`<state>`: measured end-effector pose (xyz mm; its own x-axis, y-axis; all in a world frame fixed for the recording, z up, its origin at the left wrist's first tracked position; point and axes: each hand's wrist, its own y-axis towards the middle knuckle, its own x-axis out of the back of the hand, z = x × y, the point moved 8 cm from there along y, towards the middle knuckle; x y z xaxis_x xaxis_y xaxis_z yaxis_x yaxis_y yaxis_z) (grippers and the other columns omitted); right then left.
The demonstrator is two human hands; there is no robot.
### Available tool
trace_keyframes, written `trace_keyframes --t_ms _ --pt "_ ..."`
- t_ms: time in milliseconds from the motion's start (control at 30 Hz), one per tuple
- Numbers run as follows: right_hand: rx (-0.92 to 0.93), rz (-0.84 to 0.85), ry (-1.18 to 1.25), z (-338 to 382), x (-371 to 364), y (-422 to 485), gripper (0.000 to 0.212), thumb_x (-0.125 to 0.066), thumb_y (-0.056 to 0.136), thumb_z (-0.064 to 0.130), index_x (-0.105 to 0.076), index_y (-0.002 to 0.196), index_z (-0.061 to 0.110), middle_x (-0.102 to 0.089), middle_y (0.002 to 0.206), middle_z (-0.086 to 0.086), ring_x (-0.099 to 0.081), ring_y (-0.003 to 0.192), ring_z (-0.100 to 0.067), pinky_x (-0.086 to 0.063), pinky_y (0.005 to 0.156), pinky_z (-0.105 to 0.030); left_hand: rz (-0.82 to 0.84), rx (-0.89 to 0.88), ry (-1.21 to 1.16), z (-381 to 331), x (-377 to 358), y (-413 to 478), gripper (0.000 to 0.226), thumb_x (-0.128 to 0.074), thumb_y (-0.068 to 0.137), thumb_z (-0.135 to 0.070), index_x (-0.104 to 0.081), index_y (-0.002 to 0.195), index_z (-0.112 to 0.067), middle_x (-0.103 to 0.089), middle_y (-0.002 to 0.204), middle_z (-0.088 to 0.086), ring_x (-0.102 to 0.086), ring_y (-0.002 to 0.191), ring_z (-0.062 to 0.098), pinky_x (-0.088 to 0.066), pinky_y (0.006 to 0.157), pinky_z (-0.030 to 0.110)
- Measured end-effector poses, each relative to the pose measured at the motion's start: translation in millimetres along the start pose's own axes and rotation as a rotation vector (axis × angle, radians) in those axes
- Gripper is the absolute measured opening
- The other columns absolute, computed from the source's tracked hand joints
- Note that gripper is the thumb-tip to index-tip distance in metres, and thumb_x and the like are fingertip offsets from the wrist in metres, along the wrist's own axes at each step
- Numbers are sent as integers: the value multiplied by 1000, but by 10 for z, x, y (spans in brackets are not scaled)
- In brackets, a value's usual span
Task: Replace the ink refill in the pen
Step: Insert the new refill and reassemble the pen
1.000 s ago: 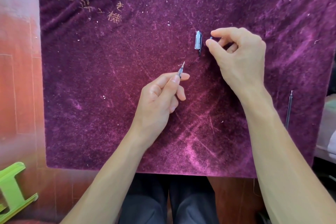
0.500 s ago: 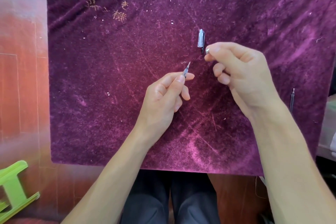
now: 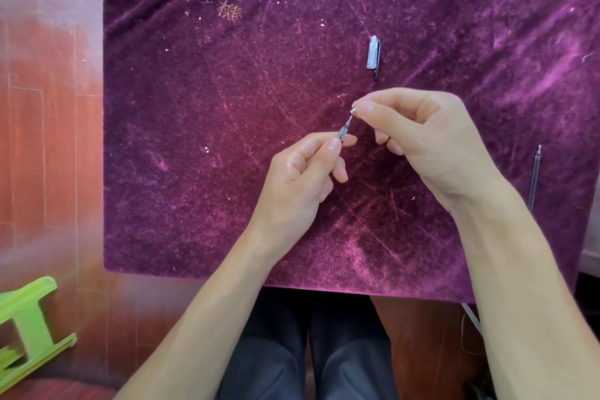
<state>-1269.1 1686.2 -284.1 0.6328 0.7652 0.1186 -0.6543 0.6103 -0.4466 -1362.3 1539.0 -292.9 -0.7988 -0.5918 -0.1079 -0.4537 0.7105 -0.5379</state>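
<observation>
My left hand [image 3: 302,178] grips a pen barrel [image 3: 343,131] whose refill tip sticks out up and to the right; most of the barrel is hidden in my fist. My right hand [image 3: 422,136] pinches a small metal tip cone [image 3: 354,111] between thumb and forefinger, right at the point of the refill. A clear pen cap [image 3: 373,53] with a dark clip lies on the purple velvet cloth [image 3: 201,127] above my hands. A loose refill [image 3: 534,172] lies at the cloth's right edge, partly hidden by my right forearm.
The purple cloth covers a table over a reddish wooden floor [image 3: 48,127]. A green plastic stool [image 3: 29,321] stands at the lower left. My dark-trousered legs [image 3: 308,351] show below the table's front edge.
My right hand came down and left from beside the cap with the tip cone, meeting the refill point. The left hand kept its grip and stayed about where it was.
</observation>
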Motion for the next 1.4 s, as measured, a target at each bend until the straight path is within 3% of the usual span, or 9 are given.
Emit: trace_keyframes --t_ms 200,300,367,433,533,733,900,1100,1400 --pt "5 86 -59 19 -81 -57 10 -77 97 29 -86 91 30 -74 71 19 -54 67 -2 -44 63 -7 0 -6 5 -18 18 -51 29 -46 108 -19 -70 118 -6 -60 71 0 -35 54 21 -33 49 23" --pt "5 106 -73 42 -113 -88 9 -77 96 33 -86 95 31 -81 84 -5 -53 73 -14 -46 67 -17 6 -7 10 -11 29 -73 29 -46 108 -20 -70 119 -7 -60 71 0 -36 55 22 -33 49 24" --pt "7 106 -77 42 -127 -103 9 -77 97 32 -86 96 30 -81 93 -12 -54 75 -19 -49 72 -28 8 -9 20 -3 39 -86 29 -46 108 -21 -70 119 -8 -61 72 0 -37 55 21 -34 49 24" --pt "7 113 -71 40 -139 -119 9 -77 98 29 -86 97 27 -83 93 -7 -57 77 -20 -50 76 -31 11 -11 26 9 45 -97 29 -47 108 -21 -70 119 -9 -61 71 -1 -38 55 21 -34 49 25" --pt "11 136 -72 31 -171 -147 10 -76 100 24 -85 98 24 -84 90 5 -64 78 -10 -53 75 -17 19 -12 25 30 50 -107 29 -47 108 -22 -71 119 -11 -61 71 -2 -39 53 20 -34 49 24" --pt "0 168 -51 -40 -211 -218 12 -71 104 16 -82 101 18 -80 81 19 -67 71 10 -47 65 -4 47 -5 12 65 35 -142 30 -45 108 -22 -70 120 -12 -62 73 -3 -41 50 8 -35 48 22" --pt "-67 145 76 -130 -250 -285 16 -70 104 18 -83 100 27 -80 83 10 -59 70 3 -46 63 -10 77 11 -42 71 1 -194 32 -43 109 -21 -70 122 -10 -61 74 0 -39 48 6 -33 48 25" --pt "-118 111 182 -204 -281 -375 17 -69 100 34 -85 107 34 -79 92 8 -53 71 -1 -44 74 -28 77 6 -51 44 -33 -190 32 -43 109 -21 -69 123 -8 -61 73 -1 -38 48 7 -30 47 29" --pt "-147 5 207 -308 -249 -429 13 -76 95 38 -85 97 28 -73 86 7 -53 64 1 -45 72 -28 67 -8 -44 90 -97 -217 31 -43 110 -21 -69 121 -7 -62 71 -4 -40 48 7 -32 47 28"
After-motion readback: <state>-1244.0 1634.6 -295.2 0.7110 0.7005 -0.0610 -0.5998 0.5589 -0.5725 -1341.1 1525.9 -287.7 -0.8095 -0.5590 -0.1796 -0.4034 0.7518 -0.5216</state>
